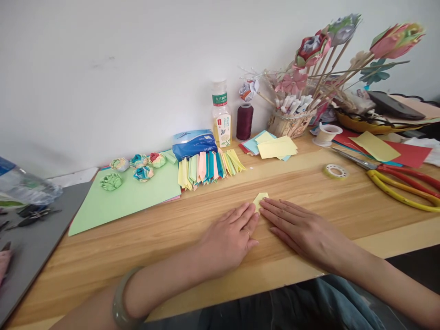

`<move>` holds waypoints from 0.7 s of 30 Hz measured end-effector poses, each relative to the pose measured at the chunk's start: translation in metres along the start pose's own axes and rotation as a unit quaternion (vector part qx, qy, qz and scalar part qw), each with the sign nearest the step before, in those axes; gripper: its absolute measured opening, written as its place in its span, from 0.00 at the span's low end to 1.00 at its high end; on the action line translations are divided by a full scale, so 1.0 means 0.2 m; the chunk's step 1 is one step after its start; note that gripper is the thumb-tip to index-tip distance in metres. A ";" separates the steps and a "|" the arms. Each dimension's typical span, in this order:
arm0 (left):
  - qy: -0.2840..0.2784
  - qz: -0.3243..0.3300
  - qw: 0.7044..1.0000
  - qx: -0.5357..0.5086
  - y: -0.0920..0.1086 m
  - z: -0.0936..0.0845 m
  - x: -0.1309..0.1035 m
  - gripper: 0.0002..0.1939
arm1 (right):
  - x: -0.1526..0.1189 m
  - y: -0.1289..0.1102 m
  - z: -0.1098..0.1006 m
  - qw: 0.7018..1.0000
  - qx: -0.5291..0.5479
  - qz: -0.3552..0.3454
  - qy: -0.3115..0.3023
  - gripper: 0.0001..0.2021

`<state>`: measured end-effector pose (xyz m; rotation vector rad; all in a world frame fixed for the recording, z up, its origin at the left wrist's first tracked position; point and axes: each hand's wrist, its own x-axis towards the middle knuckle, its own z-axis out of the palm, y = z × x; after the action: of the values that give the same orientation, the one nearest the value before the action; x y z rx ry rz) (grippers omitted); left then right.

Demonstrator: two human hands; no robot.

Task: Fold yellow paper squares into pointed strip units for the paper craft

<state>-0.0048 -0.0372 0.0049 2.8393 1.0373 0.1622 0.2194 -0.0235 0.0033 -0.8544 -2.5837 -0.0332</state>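
A small piece of folded yellow paper (pixel 260 197) lies flat on the wooden table near its front. Its top corners are slanted, and its lower part is partly covered by my fingers. From the left, my left hand (pixel 231 233) rests on the table with its fingertips on the paper's left edge; a ring shows on one finger. My right hand (pixel 299 225) lies flat from the other side, fingers stretched out, tips pressing the paper's right edge. Behind the paper stands a row of folded paper strips (pixel 209 168) in yellow, green, pink and blue.
Paper flowers (pixel 142 173) sit on green sheets (pixel 127 201) at left. A tissue pack (pixel 194 144), a bottle (pixel 222 117) and a maroon thread spool (pixel 244 121) stand by the wall. Yellow paper rectangles (pixel 277 147), a tape roll (pixel 335 171) and large scissors (pixel 395 176) lie to the right.
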 end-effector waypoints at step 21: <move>-0.016 0.004 0.998 0.052 0.02 -0.02 -0.01 0.31 | -0.05 0.01 -0.04 0.992 -0.009 0.025 -0.125 0.35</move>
<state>-0.0043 -0.0401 0.0102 2.9285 1.0593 0.0636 0.2305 -0.0286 0.0062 -0.9864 -2.7953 0.0683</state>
